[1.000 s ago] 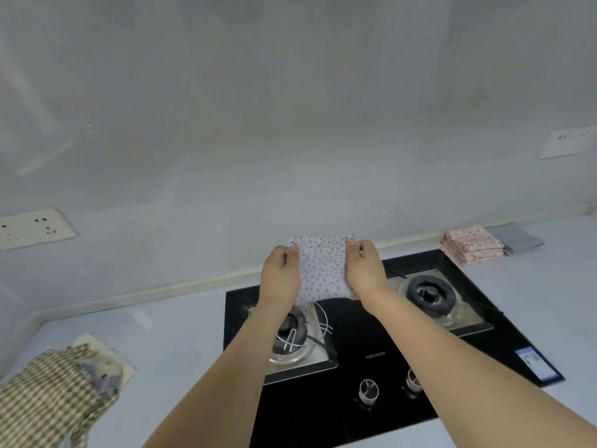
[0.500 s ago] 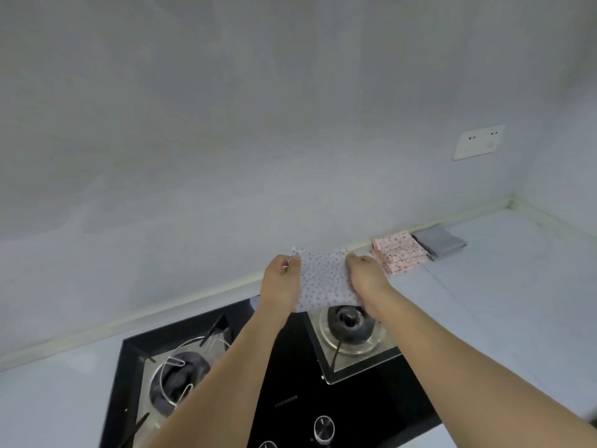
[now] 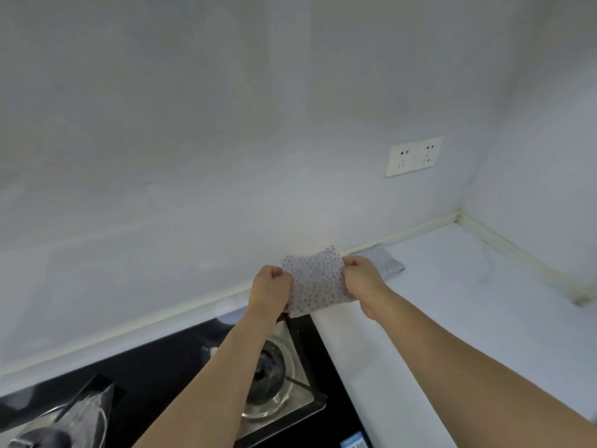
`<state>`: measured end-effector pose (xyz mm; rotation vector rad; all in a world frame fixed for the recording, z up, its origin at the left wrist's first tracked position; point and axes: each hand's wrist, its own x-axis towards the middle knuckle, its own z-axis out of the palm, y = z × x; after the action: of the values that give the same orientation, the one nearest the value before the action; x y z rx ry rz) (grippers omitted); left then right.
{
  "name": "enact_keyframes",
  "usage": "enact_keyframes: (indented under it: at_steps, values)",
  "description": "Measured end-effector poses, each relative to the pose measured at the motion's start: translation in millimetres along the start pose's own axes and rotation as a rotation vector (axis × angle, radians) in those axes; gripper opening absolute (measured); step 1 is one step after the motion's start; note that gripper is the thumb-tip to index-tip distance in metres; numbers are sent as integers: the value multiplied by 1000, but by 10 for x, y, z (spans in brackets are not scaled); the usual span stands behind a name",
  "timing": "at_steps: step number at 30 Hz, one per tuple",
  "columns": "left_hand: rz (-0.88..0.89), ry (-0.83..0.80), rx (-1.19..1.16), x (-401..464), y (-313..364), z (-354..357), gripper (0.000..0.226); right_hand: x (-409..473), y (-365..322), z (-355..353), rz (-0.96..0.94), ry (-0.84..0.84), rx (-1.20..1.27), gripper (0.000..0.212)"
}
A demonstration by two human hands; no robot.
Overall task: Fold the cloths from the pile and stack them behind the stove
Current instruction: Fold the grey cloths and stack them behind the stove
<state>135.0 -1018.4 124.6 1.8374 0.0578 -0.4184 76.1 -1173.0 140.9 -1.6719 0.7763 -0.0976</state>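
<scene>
Pale grey-white wall (image 3: 193, 140) fills most of the view, meeting a side wall at a corner on the right. White countertop (image 3: 452, 302) runs along its base, with a cream sealant strip (image 3: 193, 308) at the joint. Black glass gas stove (image 3: 155, 360) sits in the counter at lower left; round right burner in its steel tray (image 3: 274, 376) shows between the forearms, left burner's pot support (image 3: 64, 418) is cut off at the bottom edge. Blue-and-white label sticker (image 3: 355, 443) on the stove's front right corner. White double wall socket (image 3: 414, 156) on the wall, upper right.

Small folded white cloth with tiny dark dots (image 3: 318, 282) is held in the air above the stove's back right corner, near the wall. Left hand (image 3: 271, 291) grips its left edge with curled fingers; right hand (image 3: 361, 279) pinches its right edge, thumb on top. Both arms are stretched forward. Folded grey cloth (image 3: 386, 261) lies flat on the counter against the wall strip, just behind the right hand, partly hidden by it. Whether anything lies under the held cloth cannot be told.
</scene>
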Motion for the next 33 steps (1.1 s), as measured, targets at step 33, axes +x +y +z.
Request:
enact_keyframes:
  at_steps: [33]
  values:
    - [-240,171,504,1919,-195,3132,52,3102,1260,-1398,-43,-23,-401,33]
